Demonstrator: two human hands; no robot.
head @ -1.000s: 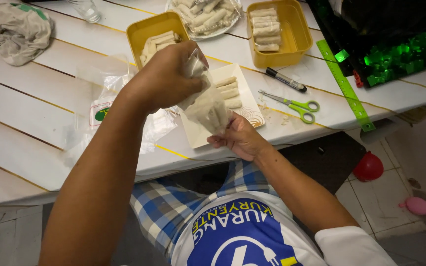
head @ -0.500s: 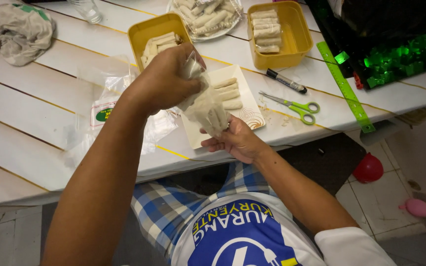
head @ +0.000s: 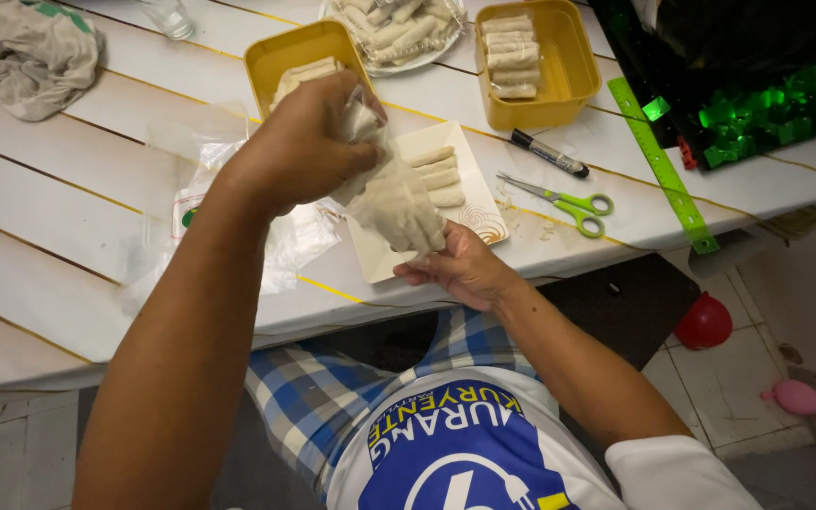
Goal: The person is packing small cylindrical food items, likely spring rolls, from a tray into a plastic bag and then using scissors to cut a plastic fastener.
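— White planks make up the table point(head: 68, 189); what's in the grip?

— A clear bag point(head: 399, 203) of pale rolls, held above the table's near edge. The left hand point(head: 299, 151) is clenched round its gathered neck, fingers pressed together. The right hand point(head: 460, 269) cups the bag from below, fingers curled against it.

— How to do that well?

— I'd judge: keep the neck pinched tight and the bottom supported, so the rolls stay put.

— And around it?

— Just beyond, a white tray point(head: 479, 222) carries four rolls. Farther off, a left yellow tub point(head: 285, 52) and a right yellow tub point(head: 573, 66) each hold rolls, and a plate point(head: 384, 66) between them is heaped with more. Empty bags point(head: 285, 241) lie left; scissors point(head: 564, 200), marker point(head: 548, 153) and ruler point(head: 658, 161) lie right.
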